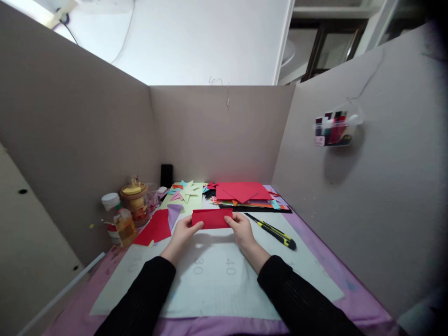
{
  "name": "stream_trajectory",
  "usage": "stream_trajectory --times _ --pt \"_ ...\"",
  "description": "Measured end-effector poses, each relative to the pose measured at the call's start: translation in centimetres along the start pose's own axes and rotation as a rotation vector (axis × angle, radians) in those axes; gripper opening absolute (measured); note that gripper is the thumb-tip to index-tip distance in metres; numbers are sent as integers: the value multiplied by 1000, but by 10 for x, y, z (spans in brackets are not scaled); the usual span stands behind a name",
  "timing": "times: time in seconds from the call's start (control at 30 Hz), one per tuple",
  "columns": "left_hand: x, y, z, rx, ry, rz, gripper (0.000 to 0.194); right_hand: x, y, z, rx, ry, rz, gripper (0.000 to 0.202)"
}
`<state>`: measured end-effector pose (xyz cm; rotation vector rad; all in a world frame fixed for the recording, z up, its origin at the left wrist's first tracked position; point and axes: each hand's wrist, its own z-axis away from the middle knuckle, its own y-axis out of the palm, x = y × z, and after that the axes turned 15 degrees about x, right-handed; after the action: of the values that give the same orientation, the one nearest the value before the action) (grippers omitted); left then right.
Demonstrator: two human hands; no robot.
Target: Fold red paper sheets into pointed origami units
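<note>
Red paper (212,220): in the head view, held raised and level between both hands over the white mat (217,291), a second layer's edge showing along the top
Left hand (182,233): gripping the paper's left end, thumb in front
Right hand (244,229): gripping the right end, thumb on the front face
Cutter (272,232): lying on the mat, to the right of the right hand
Red scrap (156,228): left of the left hand, near a bottle (122,226)
Red sheets (245,190): piled at the back, beside paper stars (189,191)

Red paper (212,220), black-and-yellow cutter (275,233), lilac tablecloth (217,325), black sleeves (142,289)
</note>
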<state>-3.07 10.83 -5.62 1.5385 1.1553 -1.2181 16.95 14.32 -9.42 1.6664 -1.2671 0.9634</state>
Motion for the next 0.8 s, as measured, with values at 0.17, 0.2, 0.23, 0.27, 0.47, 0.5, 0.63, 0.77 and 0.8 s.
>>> stream_trajectory --times 0.17,0.2,0.23,0.27,0.47,0.5,0.63,0.77,0.8 --pt "6 -1 -2 -127 22 -84 34 3 7 3 -8 23 -60 39" --pt "7 -1 -2 -143 28 -94 35 4 8 3 -20 25 -72 40" --pt "7 -1 -2 -153 32 -102 35 5 9 3 -33 25 -85 40" --pt "7 -1 -2 -160 34 -109 36 6 11 3 -45 25 -99 40" --pt "5 0 -2 -181 25 -144 37 10 14 4 -75 45 -186 43" --pt "6 0 -2 -181 21 -151 37 10 15 5 -76 48 -199 43" --pt "8 -1 -2 -189 9 -184 37 11 15 4 -81 55 -238 43" --pt "10 -2 -3 -201 18 -224 40 12 15 5 -85 58 -256 43" --pt "10 -3 -3 -205 23 -233 41 12 15 5 -85 58 -262 43"
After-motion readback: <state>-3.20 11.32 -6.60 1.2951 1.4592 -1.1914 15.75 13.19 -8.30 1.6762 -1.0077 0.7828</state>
